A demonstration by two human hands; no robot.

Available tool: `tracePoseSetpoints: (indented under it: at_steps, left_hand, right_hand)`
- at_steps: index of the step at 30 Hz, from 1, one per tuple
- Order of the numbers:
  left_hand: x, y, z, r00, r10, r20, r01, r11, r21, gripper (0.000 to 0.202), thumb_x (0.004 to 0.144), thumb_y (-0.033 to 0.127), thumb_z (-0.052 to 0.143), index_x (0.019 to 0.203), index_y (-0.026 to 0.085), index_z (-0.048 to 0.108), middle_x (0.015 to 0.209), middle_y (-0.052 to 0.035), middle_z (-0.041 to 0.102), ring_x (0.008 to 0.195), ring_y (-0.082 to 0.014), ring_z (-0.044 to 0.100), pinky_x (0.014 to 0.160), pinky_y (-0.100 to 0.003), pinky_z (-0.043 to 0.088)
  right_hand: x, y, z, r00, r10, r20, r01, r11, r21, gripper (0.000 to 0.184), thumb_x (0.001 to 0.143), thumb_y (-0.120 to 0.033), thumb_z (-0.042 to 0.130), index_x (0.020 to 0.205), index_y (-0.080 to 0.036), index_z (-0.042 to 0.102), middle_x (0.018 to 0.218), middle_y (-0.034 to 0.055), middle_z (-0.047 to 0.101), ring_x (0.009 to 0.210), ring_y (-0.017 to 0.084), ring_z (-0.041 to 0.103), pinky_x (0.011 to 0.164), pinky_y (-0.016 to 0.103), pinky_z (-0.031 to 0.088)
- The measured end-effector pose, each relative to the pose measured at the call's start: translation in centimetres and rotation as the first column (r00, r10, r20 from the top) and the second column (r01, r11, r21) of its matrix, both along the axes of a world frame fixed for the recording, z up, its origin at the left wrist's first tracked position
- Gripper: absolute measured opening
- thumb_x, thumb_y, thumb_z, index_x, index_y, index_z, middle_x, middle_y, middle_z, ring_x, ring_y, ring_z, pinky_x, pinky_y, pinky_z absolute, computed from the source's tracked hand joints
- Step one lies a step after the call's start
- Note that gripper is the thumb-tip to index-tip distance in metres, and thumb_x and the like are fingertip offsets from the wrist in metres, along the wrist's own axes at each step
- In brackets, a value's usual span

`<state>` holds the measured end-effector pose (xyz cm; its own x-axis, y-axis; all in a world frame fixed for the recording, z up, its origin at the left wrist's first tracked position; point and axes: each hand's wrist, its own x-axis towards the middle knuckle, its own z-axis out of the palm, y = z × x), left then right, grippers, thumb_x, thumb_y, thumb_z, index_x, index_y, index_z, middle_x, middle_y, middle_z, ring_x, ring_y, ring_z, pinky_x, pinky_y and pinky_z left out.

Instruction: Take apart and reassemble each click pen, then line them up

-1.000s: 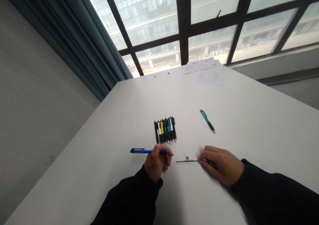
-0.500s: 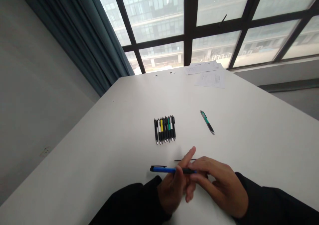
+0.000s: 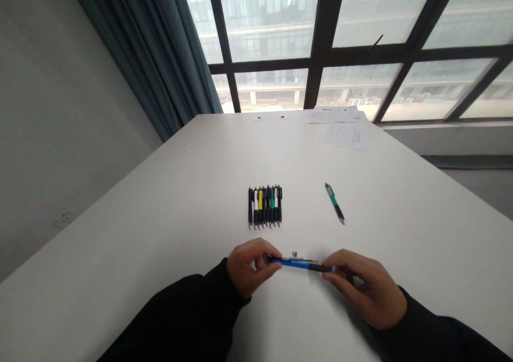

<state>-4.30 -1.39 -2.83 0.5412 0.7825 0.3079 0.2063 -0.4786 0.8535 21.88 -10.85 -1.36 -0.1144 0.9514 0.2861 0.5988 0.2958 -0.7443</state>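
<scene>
The blue pen (image 3: 300,264) is held level just above the worktop (image 3: 180,218), near its front edge, one end in each hand. The left hand (image 3: 246,266) has its grip pinched on the blue end, and the right hand (image 3: 366,287) has its grip pinched on the black sleeve end.

The work looks like turning the two halves against each other. It should go best with one hand holding steady while the other turns, and with the barrel kept straight so the thread does not bind.

A thin dark refill (image 3: 306,259) and a small pale part (image 3: 295,254) lie just beyond the pen at 12 o'clock. Low hands and a light touch would stop them being knocked into a roll.

A row of pens (image 3: 264,207) lies at 11 o'clock and a lone green pen (image 3: 334,203) at 1 o'clock. Papers (image 3: 347,132) sit farther off at 1 o'clock.
</scene>
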Motion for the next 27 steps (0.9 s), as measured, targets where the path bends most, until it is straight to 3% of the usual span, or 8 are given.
tracePoseSetpoints:
  at_steps: [3, 6, 10, 15, 27]
  left_hand:
    - [0.2, 0.0, -0.3, 1.000, -0.002, -0.021, 0.006, 0.978, 0.208, 0.006, 0.075, 0.017, 0.071, 0.081, 0.017, 0.073, 0.076, -0.0058, 0.071, 0.068, -0.0144, 0.061, 0.063, -0.025, 0.048]
    - [0.4, 0.0, -0.6, 0.999, -0.010, -0.036, 0.020, 0.957, 0.290, 0.007, 0.074, 0.015, 0.071, 0.078, 0.019, 0.073, 0.074, -0.0048, 0.072, 0.073, -0.0167, 0.063, 0.071, -0.029, 0.050]
    - [0.5, -0.2, -1.1, 0.999, 0.010, -0.053, 0.007, 0.954, 0.298, 0.008, 0.070, 0.014, 0.072, 0.075, 0.020, 0.074, 0.073, -0.0049, 0.070, 0.071, -0.0169, 0.062, 0.066, -0.029, 0.048]
    - [0.4, -0.2, -1.6, 0.997, 0.056, -0.060, -0.036, 0.953, 0.299, 0.010, 0.069, 0.016, 0.075, 0.077, 0.021, 0.076, 0.071, -0.0048, 0.066, 0.068, -0.0157, 0.060, 0.060, -0.026, 0.045]
    - [0.5, -0.3, -1.1, 0.991, 0.097, -0.097, -0.072, 0.970, 0.234, 0.017, 0.069, 0.010, 0.064, 0.081, 0.018, 0.073, 0.076, -0.0059, 0.066, 0.072, -0.0169, 0.061, 0.065, -0.028, 0.048]
  right_hand:
    - [0.1, 0.1, -0.5, 0.993, 0.000, 0.121, 0.003, 1.000, -0.024, 0.015, 0.090, -0.032, 0.060, 0.093, -0.020, 0.069, 0.068, 0.0008, 0.064, 0.052, 0.012, 0.056, 0.051, 0.024, 0.046]
    - [0.1, 0.3, -0.6, 0.982, 0.020, 0.190, -0.018, 1.000, -0.014, 0.015, 0.090, -0.032, 0.059, 0.091, -0.021, 0.069, 0.075, 0.0040, 0.066, 0.065, 0.016, 0.062, 0.059, 0.027, 0.050]
    - [0.2, 0.5, -0.7, 0.981, 0.054, 0.187, -0.048, 0.998, -0.032, 0.014, 0.091, -0.029, 0.058, 0.091, -0.020, 0.069, 0.086, 0.0076, 0.067, 0.080, 0.019, 0.064, 0.071, 0.032, 0.053]
    - [0.2, 0.7, -1.0, 0.984, 0.031, 0.173, -0.017, 0.997, -0.081, 0.016, 0.091, -0.028, 0.057, 0.096, -0.021, 0.070, 0.091, 0.0079, 0.067, 0.083, 0.020, 0.064, 0.073, 0.034, 0.054]
    - [0.0, 0.8, -0.4, 0.989, -0.009, 0.150, 0.025, 0.994, -0.109, 0.017, 0.089, -0.025, 0.055, 0.099, -0.019, 0.068, 0.091, 0.0070, 0.066, 0.074, 0.018, 0.063, 0.069, 0.032, 0.052]
